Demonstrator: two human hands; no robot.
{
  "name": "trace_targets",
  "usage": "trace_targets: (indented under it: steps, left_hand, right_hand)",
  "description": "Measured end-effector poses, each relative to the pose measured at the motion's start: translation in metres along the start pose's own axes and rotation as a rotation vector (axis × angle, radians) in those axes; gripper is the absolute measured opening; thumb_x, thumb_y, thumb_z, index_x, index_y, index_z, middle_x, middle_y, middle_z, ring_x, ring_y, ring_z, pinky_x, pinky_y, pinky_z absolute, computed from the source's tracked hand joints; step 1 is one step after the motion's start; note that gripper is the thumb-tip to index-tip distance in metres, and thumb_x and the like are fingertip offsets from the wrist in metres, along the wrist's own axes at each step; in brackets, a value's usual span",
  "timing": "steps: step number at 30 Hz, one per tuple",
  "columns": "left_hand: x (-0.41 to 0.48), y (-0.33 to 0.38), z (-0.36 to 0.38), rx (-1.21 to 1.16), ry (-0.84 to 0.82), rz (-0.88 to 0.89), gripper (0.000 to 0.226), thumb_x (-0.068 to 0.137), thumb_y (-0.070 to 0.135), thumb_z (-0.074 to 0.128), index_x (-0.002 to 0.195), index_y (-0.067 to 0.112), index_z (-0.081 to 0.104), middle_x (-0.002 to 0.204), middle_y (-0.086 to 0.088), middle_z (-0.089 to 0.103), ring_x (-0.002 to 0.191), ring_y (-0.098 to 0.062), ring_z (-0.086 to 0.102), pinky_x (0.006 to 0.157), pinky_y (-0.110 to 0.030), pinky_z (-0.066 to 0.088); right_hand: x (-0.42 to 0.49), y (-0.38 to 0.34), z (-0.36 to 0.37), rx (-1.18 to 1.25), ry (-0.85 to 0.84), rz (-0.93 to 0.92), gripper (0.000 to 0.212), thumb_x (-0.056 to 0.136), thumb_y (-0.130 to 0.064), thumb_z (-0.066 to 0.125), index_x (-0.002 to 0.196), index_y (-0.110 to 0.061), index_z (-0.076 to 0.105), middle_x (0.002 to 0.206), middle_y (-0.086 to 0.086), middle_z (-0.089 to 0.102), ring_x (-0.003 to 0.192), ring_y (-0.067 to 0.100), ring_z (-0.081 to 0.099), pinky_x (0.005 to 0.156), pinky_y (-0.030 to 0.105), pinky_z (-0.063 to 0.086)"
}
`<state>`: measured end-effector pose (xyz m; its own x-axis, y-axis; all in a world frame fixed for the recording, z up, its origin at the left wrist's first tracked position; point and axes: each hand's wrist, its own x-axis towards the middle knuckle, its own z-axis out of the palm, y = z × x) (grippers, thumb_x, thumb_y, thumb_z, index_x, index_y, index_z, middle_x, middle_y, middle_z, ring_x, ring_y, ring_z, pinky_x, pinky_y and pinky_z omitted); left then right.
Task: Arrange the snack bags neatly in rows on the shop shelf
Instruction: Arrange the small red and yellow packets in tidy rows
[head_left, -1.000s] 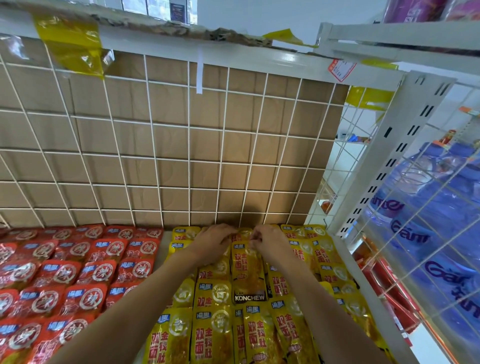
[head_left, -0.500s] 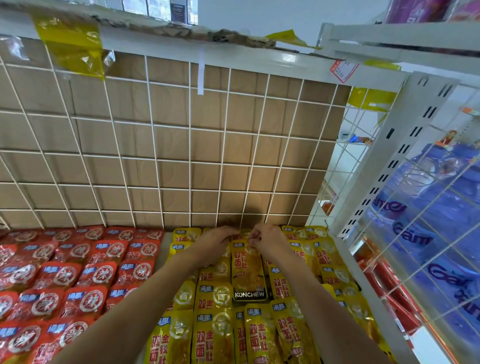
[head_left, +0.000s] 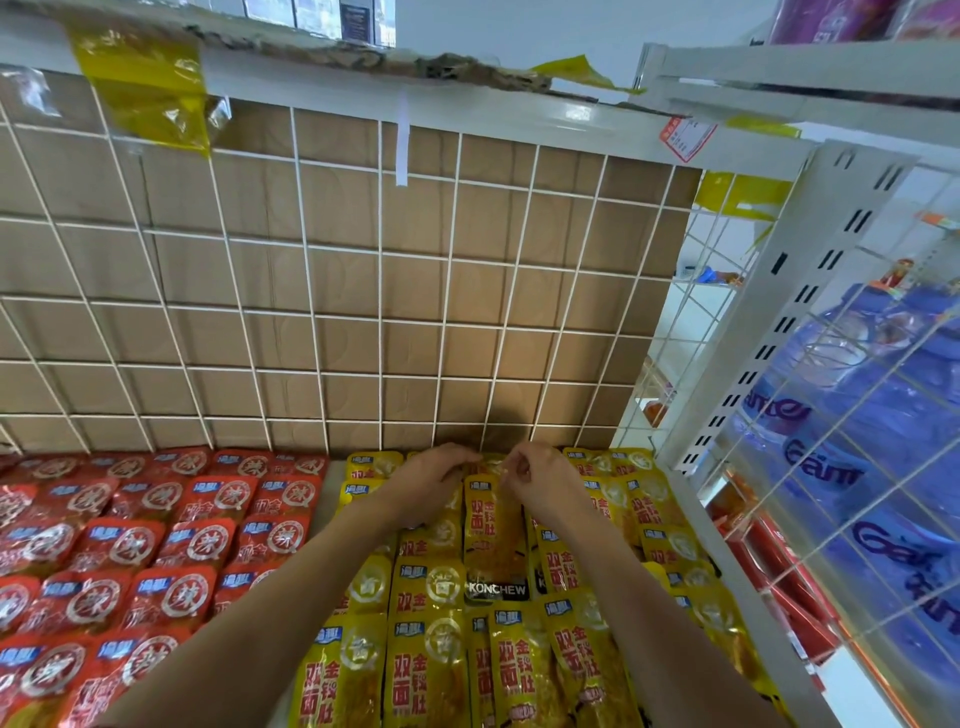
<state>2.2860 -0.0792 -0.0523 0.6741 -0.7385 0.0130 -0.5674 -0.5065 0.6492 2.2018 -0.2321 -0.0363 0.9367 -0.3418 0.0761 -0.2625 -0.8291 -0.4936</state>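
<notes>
Yellow snack bags (head_left: 431, 660) lie in overlapping rows on the right half of the shelf, red snack bags (head_left: 124, 551) in rows on the left half. One yellow bag with a black KONCHEW strip (head_left: 491, 540) lies lengthwise in the middle column. My left hand (head_left: 431, 480) and my right hand (head_left: 540, 480) rest at the back of the shelf, fingertips pinching the top edge of that yellow bag, close to the wire back panel. Both forearms cover parts of the yellow rows.
A white wire grid (head_left: 382, 291) backed with brown cardboard closes the shelf's rear. A white slotted upright (head_left: 779, 306) bounds the right side. Behind the right wire panel stand blue water bottles (head_left: 862, 415). A white gap (head_left: 324, 499) separates red and yellow bags.
Both hands stay at the top edge of the middle yellow bag; the fingers have shifted only slightly. The camera has tilted a little.
</notes>
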Motion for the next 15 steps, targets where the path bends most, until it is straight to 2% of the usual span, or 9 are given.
trace_targets:
  steps: [3,5,8,10,13,15]
  left_hand:
    - [-0.003,0.005,-0.004,0.055,0.022,0.038,0.036,0.096,0.01,0.042,0.13,0.018,0.052,0.134,0.0,0.051,0.123,-0.016,0.047,0.096,-0.017,0.032]
    - [-0.008,0.013,-0.008,0.088,0.041,0.062,0.037,0.095,0.011,0.044,0.131,0.019,0.052,0.137,0.001,0.048,0.124,-0.015,0.045,0.092,-0.014,0.03]
    - [-0.021,0.024,-0.015,0.099,0.063,0.1,0.036,0.095,0.015,0.047,0.131,0.02,0.052,0.138,0.001,0.047,0.126,-0.015,0.044,0.094,-0.015,0.029]
    - [-0.032,0.03,-0.018,0.123,0.061,0.11,0.035,0.096,0.019,0.046,0.13,0.023,0.052,0.139,0.004,0.045,0.129,-0.014,0.04,0.098,-0.016,0.027]
    - [-0.049,0.035,-0.016,0.161,0.012,0.105,0.034,0.096,0.025,0.046,0.13,0.028,0.051,0.136,0.007,0.048,0.128,-0.011,0.042,0.098,-0.021,0.031]
    - [-0.062,0.037,-0.013,0.164,-0.025,0.122,0.033,0.095,0.032,0.046,0.128,0.029,0.052,0.13,0.008,0.052,0.122,-0.011,0.046,0.098,-0.023,0.035]
  right_hand:
    - [-0.01,0.0,-0.009,-0.013,0.051,-0.036,0.015,0.087,-0.027,0.06,0.099,-0.019,0.061,0.1,-0.001,0.06,0.088,0.013,0.055,0.072,0.024,0.041]
    - [-0.02,-0.001,-0.018,-0.005,0.029,-0.063,0.015,0.087,-0.028,0.06,0.1,-0.019,0.062,0.096,-0.004,0.061,0.082,0.009,0.051,0.07,0.022,0.038]
    - [-0.042,-0.006,-0.03,0.007,-0.034,-0.115,0.01,0.087,-0.029,0.061,0.094,-0.021,0.063,0.086,-0.01,0.058,0.08,0.006,0.052,0.07,0.021,0.042]
    - [-0.058,-0.008,-0.035,-0.034,-0.108,-0.137,0.014,0.088,-0.033,0.06,0.095,-0.021,0.063,0.087,-0.012,0.055,0.082,0.006,0.052,0.071,0.02,0.041]
    - [-0.079,-0.007,-0.037,-0.121,-0.215,-0.158,0.021,0.089,-0.038,0.057,0.098,-0.02,0.063,0.086,-0.013,0.05,0.086,0.006,0.048,0.077,0.022,0.039]
    - [-0.089,-0.007,-0.035,-0.242,-0.25,-0.207,0.025,0.09,-0.04,0.054,0.1,-0.019,0.063,0.09,-0.009,0.053,0.093,0.011,0.049,0.083,0.027,0.036]
